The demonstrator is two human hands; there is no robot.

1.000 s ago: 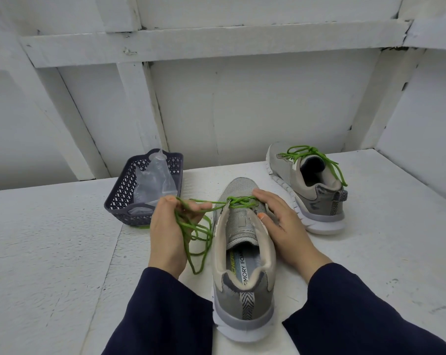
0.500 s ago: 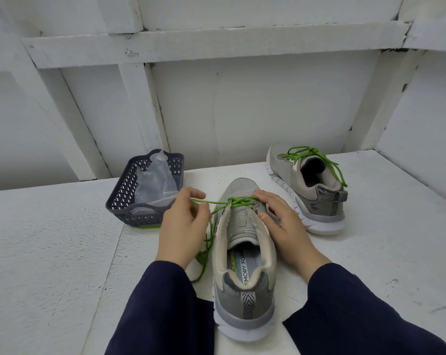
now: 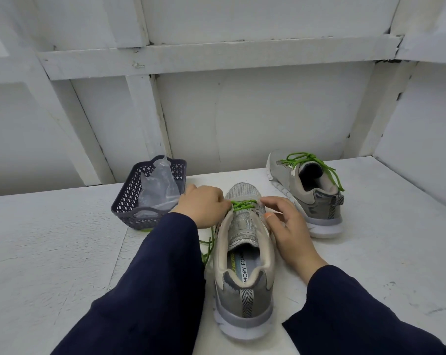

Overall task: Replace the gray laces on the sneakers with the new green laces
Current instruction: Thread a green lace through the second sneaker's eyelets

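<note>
A grey sneaker (image 3: 243, 267) lies in front of me, toe pointing away, with a green lace (image 3: 242, 204) threaded through only its front eyelets. My left hand (image 3: 202, 207) pinches that lace at the sneaker's left front edge; the loose lace hangs down beside the shoe under my sleeve. My right hand (image 3: 286, 226) rests on the shoe's right side, fingers curved against the eyelet flap. A second grey sneaker (image 3: 306, 190), fully laced in green, stands at the back right.
A dark plastic basket (image 3: 129, 203) holding a clear plastic bag (image 3: 158, 188) sits left of the sneaker, just behind my left hand. White table surface, white panelled walls behind and on the right.
My left hand has moved right, from out beside the shoe with the lace stretched and looped, up to the shoe's front eyelets. The right hand has stayed on the shoe.
</note>
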